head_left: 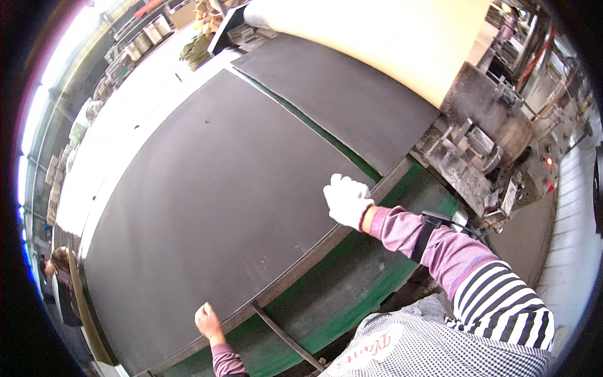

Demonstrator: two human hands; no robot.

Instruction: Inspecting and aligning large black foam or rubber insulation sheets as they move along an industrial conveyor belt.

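Note:
A large dark grey sheet (207, 201) lies flat in front of me, its near edge along a worn rail (301, 261). My left hand (209, 320), bare, is closed with curled fingers at the sheet's near edge. My right hand (348, 200), in a white glove, is also closed, over the sheet by its right near corner. Whatever either hand grips, if anything, is hidden. Beyond a narrow green gap lies a second dark grey sheet (342, 100), partly under a big cream curved surface (383, 38).
A grimy machine with a drum-shaped housing (490, 113) stands at the right. Below the rail runs a green belt (352, 301), crossed by a thin bar (286, 336). Past the sheet stretches a bright white surface (138, 100). Another person (59, 264) is at the far left.

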